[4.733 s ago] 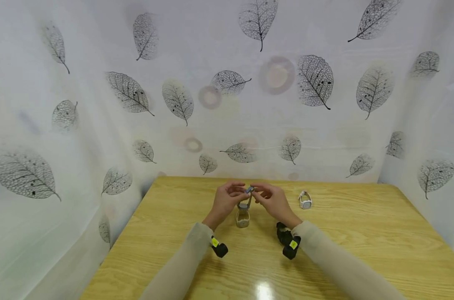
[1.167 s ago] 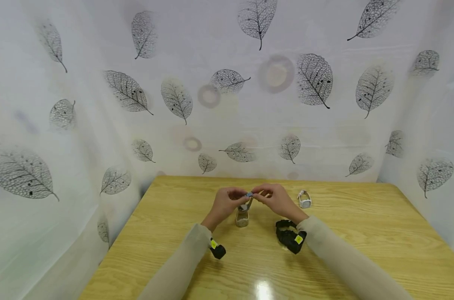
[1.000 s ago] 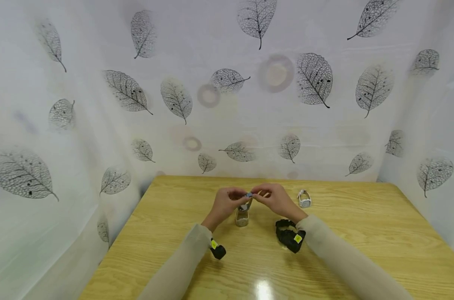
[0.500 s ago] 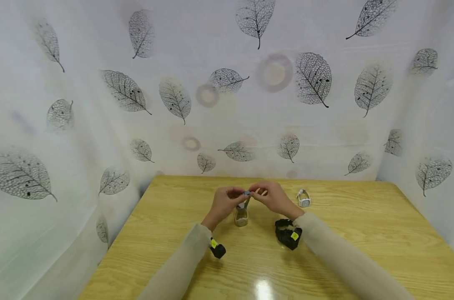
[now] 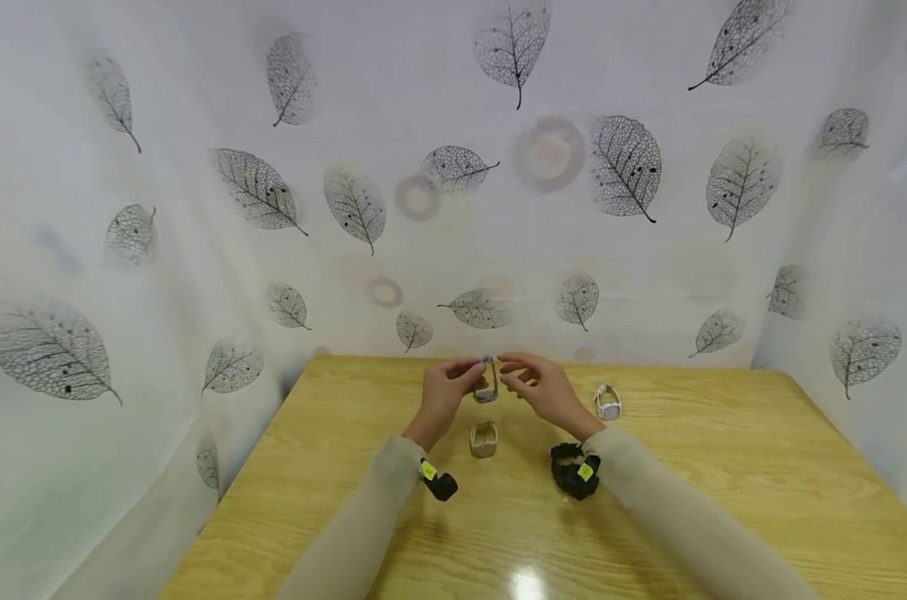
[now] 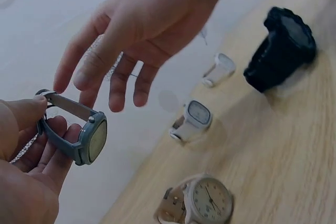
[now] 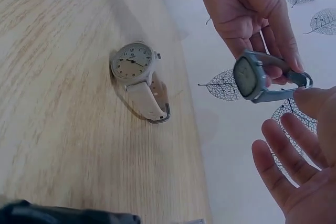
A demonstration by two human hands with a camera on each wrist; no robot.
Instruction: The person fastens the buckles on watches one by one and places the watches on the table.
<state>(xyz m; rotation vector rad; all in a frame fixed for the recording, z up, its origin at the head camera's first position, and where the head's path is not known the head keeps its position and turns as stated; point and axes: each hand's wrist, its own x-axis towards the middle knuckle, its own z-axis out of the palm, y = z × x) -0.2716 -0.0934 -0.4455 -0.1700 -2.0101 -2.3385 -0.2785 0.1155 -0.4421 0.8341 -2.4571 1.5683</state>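
Now, at this moment:
Left hand point(image 5: 444, 394): we held the grey watch point(image 6: 84, 138) in the air above the table point(image 5: 724, 467), thumb and fingers pinching its closed strap loop, the dial facing the right hand.
Right hand point(image 5: 541, 392): our fingers were spread and relaxed, holding nothing, just beside the grey watch; from the right wrist view we judged them apart from the strap.
Grey watch: it hung between our two hands, well above the wood, its strap forming a closed ring as far as we could tell.
Beige watch point(image 7: 137, 72): it lay on the table below our hands, dial up in the right wrist view.
White watch point(image 5: 608, 402): it stood on the table to the right of our hands, apart from them.
Black watch point(image 6: 282, 49): it sat near our right wrist on the wood; a further small white piece point(image 6: 219, 70) showed beyond it in the left wrist view, too blurred for us to name.
Doing it well: we judged that the pinch should stay on the strap, not the dial, and that the free hand should support the loop from below so the watch could not slip and strike the beige one.
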